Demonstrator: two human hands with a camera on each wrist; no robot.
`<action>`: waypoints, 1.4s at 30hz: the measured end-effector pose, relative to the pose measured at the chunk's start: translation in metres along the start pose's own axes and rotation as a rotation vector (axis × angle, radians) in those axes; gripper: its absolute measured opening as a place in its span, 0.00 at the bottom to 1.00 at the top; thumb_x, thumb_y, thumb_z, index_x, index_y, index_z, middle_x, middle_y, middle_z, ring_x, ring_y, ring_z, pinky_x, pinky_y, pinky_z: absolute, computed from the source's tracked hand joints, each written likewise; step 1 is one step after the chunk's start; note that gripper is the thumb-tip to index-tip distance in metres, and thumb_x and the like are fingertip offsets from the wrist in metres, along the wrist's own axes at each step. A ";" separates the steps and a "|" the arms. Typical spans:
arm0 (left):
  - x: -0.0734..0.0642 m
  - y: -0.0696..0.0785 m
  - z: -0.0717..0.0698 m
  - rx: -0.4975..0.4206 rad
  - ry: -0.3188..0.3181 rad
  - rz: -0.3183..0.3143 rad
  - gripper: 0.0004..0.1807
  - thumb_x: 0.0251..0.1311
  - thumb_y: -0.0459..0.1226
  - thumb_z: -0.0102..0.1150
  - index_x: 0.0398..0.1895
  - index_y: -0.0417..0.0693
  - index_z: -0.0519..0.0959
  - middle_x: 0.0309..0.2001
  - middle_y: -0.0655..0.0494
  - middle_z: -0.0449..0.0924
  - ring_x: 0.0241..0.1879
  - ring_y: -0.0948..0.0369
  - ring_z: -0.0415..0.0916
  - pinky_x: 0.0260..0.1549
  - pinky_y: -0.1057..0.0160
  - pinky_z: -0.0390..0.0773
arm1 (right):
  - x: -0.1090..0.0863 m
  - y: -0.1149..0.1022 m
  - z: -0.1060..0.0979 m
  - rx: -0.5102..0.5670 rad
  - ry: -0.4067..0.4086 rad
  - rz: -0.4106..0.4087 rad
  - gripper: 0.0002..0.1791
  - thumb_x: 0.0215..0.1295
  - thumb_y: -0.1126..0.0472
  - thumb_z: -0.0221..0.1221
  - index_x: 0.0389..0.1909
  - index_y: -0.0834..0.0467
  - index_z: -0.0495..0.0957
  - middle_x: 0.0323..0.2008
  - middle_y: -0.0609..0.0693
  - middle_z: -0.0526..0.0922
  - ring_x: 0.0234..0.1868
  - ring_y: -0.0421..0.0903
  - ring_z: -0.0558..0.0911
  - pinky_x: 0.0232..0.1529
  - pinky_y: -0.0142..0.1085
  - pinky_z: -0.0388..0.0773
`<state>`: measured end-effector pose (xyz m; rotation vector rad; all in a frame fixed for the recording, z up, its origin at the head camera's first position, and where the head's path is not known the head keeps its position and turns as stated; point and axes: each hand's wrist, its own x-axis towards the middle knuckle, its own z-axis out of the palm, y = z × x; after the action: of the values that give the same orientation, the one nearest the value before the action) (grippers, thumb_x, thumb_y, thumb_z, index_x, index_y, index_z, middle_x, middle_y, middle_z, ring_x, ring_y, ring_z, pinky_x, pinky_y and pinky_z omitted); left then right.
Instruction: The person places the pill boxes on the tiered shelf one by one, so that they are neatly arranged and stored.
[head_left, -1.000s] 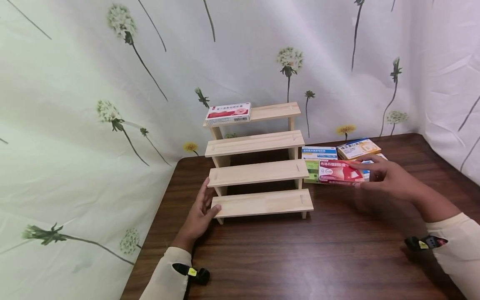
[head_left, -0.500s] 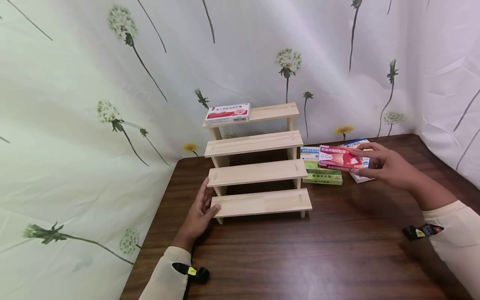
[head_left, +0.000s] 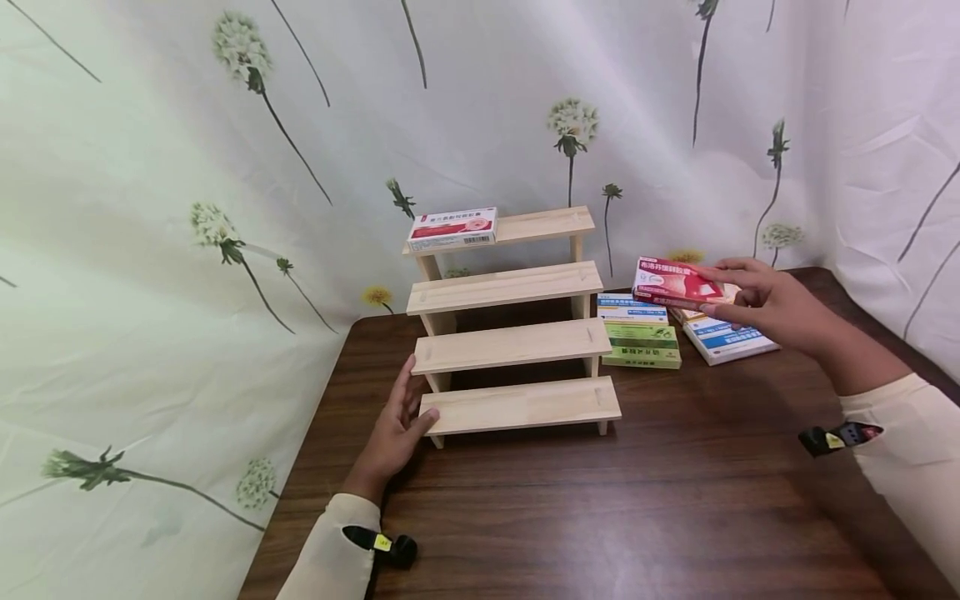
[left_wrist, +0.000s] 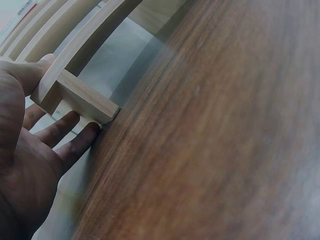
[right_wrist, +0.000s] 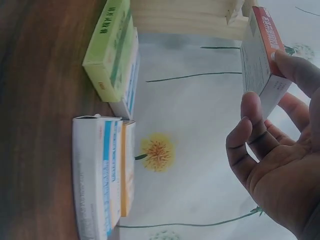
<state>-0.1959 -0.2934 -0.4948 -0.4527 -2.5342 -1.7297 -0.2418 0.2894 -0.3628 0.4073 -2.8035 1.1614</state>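
A red-and-white medicine box [head_left: 677,282] is pinched at its right end between the thumb and fingers of my right hand [head_left: 780,312]. It is raised over the other boxes, and the right wrist view shows the red box [right_wrist: 262,57] clear of them. My left hand [head_left: 397,429] holds the left end of a four-step wooden display stand [head_left: 525,406]. In the left wrist view the thumb of the left hand [left_wrist: 27,145] lies on the lowest board, with the fingers beside its leg [left_wrist: 90,97]. Another red-and-white medicine box [head_left: 453,229] lies on the top step's left part.
Right of the stand, a green box [head_left: 641,346] lies in front of a blue-and-white box [head_left: 632,308]. Further right is another blue-and-white box [head_left: 731,340], with an orange-and-white box [right_wrist: 128,167] behind it. A dandelion-print cloth [head_left: 480,125] hangs behind the brown table [head_left: 562,517].
My right hand has lifted the red-and-white box up and away from the pile, uncovering the green and blue-and-white boxes. My left hand stays on the stand.
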 end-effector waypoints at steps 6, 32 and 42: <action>0.000 0.000 -0.001 -0.003 -0.001 -0.007 0.54 0.78 0.38 0.65 0.92 0.67 0.37 0.90 0.43 0.46 0.89 0.39 0.47 0.84 0.36 0.50 | 0.014 -0.013 -0.004 0.038 -0.042 -0.029 0.36 0.78 0.58 0.67 0.84 0.50 0.68 0.83 0.61 0.60 0.39 0.33 0.83 0.38 0.27 0.82; 0.001 0.000 -0.001 -0.011 -0.022 0.048 0.54 0.79 0.35 0.63 0.92 0.62 0.36 0.87 0.38 0.54 0.88 0.37 0.49 0.81 0.35 0.53 | 0.061 -0.077 0.006 0.064 -0.049 -0.161 0.36 0.84 0.60 0.59 0.87 0.47 0.62 0.85 0.58 0.57 0.38 0.51 0.83 0.36 0.30 0.82; 0.000 0.002 -0.001 -0.030 -0.026 0.055 0.54 0.79 0.33 0.62 0.92 0.55 0.35 0.87 0.36 0.52 0.88 0.36 0.48 0.82 0.35 0.51 | 0.084 -0.106 0.012 0.034 -0.048 -0.206 0.35 0.83 0.63 0.59 0.87 0.47 0.63 0.85 0.58 0.58 0.30 0.49 0.81 0.33 0.32 0.80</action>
<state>-0.1954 -0.2940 -0.4929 -0.5452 -2.4912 -1.7563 -0.2935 0.1914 -0.2838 0.7164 -2.7051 1.1700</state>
